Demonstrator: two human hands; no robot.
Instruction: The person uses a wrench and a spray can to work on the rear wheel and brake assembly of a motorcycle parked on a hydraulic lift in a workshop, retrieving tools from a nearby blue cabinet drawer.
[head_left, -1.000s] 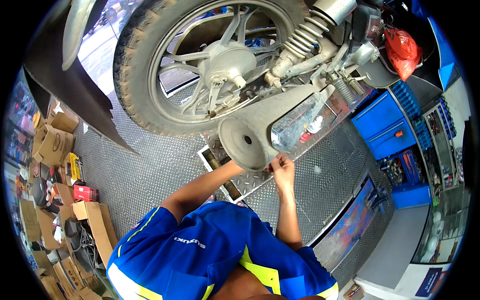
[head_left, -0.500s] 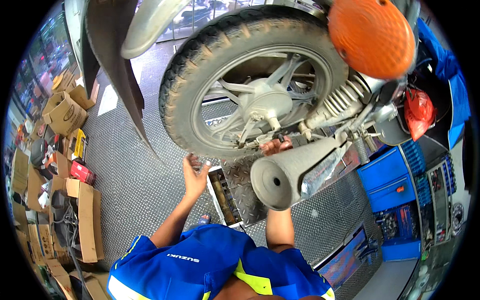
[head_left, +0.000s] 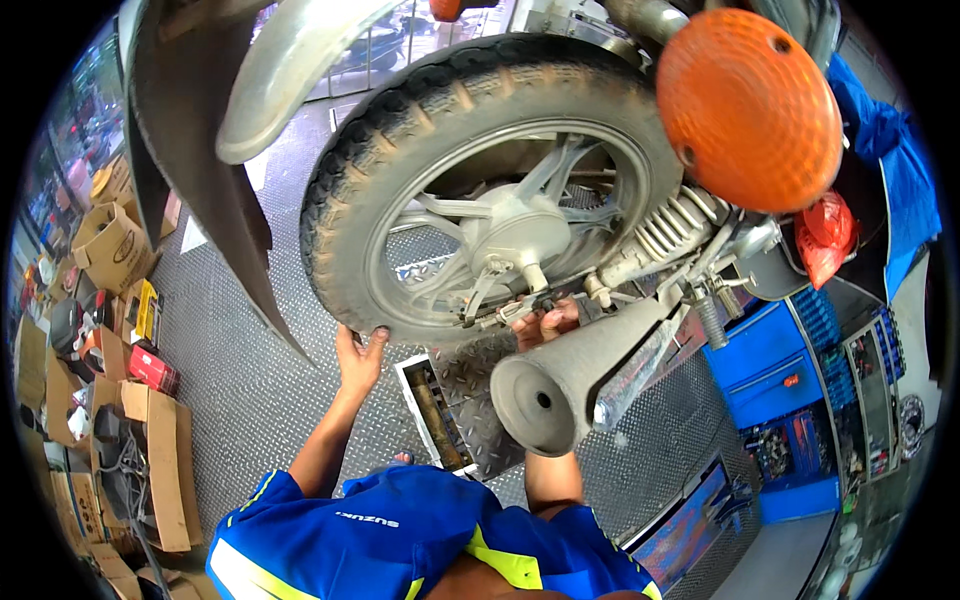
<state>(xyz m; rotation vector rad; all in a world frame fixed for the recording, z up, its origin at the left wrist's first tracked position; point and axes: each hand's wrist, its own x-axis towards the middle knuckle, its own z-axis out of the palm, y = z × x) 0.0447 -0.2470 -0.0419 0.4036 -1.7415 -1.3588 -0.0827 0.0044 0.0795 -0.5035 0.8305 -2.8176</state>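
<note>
Where the blue and yellow sleeves fill the lower edge, two bare forearms rise toward a motorcycle's rear wheel; the left hand lies flat and open against the lower tread of the tyre, fingers spread upward and closed on nothing; the right hand reaches up behind the grey exhaust muffler, its fingers curled at the small metal fittings just under the axle, though whether they grip anything cannot be told, since the muffler hides much of the hand; beneath both arms runs a diamond-plate floor with a narrow rectangular slot in it; the wheel stands upright, its silver spoked hub just above the right hand; a coil spring shock absorber slants to the right of the hub; an orange round turn-signal lens sits above; cardboard boxes line the far left, and blue tool cabinets stand at the right.
</note>
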